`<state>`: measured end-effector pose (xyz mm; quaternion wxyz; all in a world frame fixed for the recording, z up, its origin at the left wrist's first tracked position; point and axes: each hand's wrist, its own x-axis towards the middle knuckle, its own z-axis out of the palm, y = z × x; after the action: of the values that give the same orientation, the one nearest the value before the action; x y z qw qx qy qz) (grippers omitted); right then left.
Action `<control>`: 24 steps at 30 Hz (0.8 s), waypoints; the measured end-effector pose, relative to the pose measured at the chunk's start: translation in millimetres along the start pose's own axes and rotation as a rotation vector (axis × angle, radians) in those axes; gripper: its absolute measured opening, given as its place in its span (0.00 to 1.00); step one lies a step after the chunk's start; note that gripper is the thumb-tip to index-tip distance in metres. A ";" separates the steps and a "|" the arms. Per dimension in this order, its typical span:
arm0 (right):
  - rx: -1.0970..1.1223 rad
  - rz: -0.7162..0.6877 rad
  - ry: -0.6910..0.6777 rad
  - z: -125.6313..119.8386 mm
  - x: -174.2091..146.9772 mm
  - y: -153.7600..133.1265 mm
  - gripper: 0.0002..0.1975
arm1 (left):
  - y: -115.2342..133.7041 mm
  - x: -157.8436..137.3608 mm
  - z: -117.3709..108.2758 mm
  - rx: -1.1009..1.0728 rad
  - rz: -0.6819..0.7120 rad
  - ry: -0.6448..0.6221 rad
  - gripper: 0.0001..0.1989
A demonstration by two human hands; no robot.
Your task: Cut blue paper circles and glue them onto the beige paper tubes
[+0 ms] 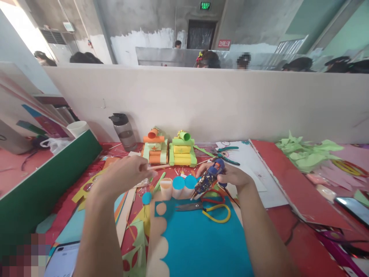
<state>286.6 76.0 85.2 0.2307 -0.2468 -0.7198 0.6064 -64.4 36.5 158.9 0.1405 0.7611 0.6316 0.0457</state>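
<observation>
My right hand point(235, 175) is wrapped round a blue hot glue gun point(205, 181) with a speckled body, its nozzle slanting down to the left. Left of that, my left hand point(131, 171) is raised with its fingers pinched; whatever is between them I cannot make out. Below and between the hands stand a white paper tube with an orange top point(166, 191) and two with blue tops, one of them a blue-topped tube point(178, 189). The glue gun's nozzle is near the rightmost tube. Scissors point(217, 212) with red and yellow handles lie on a blue sheet point(204, 246).
Behind the tubes stand an orange paper model point(155, 148) and a green-yellow one point(182, 150). A water bottle point(123, 132) is at the left, pliers point(229, 154) at the right. Paper scraps point(305, 152), a phone point(63, 259) and a green board point(49, 169) flank the workspace. A white partition point(213, 102) rises behind.
</observation>
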 end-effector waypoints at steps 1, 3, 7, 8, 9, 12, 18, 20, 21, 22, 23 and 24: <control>-0.006 -0.001 0.003 0.2 0.2 -0.5 0.35 | 4.6 3.0 1.0 -0.072 0.076 -0.027 0.16; -0.009 0.000 -0.003 0.4 0.6 -1.9 0.35 | 13.9 10.7 5.3 -0.235 0.280 -0.091 0.10; -0.015 -0.007 -0.032 0.4 1.2 -4.5 0.34 | 22.9 28.5 21.4 -0.458 0.626 -0.242 0.14; -0.023 -0.014 -0.032 0.4 1.4 -4.9 0.34 | 22.6 32.1 25.8 -0.482 0.648 -0.264 0.14; -0.030 -0.021 -0.033 0.5 1.7 -5.2 0.34 | 21.6 35.0 29.8 -0.490 0.657 -0.280 0.14; -0.010 -0.020 -0.045 1.2 2.5 -5.9 0.35 | 17.1 39.5 37.6 -0.463 0.636 -0.294 0.15; -0.006 -0.014 -0.032 0.7 1.8 -4.9 0.36 | 15.5 39.2 39.0 -0.390 0.593 -0.282 0.17; -0.018 -0.015 -0.026 -0.6 1.1 -3.6 0.36 | 16.9 38.8 38.3 -0.389 0.606 -0.284 0.18; -0.024 -0.016 -0.026 -1.2 0.9 -3.0 0.37 | 17.5 38.4 37.8 -0.391 0.609 -0.283 0.18; -0.029 -0.018 -0.025 -1.7 0.8 -2.4 0.37 | 17.8 37.7 37.2 -0.391 0.606 -0.275 0.19; -0.033 -0.016 -0.026 -2.0 0.7 -1.9 0.37 | 17.9 36.9 36.3 -0.386 0.595 -0.263 0.21; -0.033 -0.014 -0.028 -2.2 0.7 -1.5 0.37 | 17.8 35.9 35.5 -0.377 0.576 -0.252 0.24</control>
<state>287.3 77.9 87.1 0.2208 -0.2372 -0.7346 0.5961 -31.6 63.0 125.9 0.3362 0.8682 0.3495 0.1048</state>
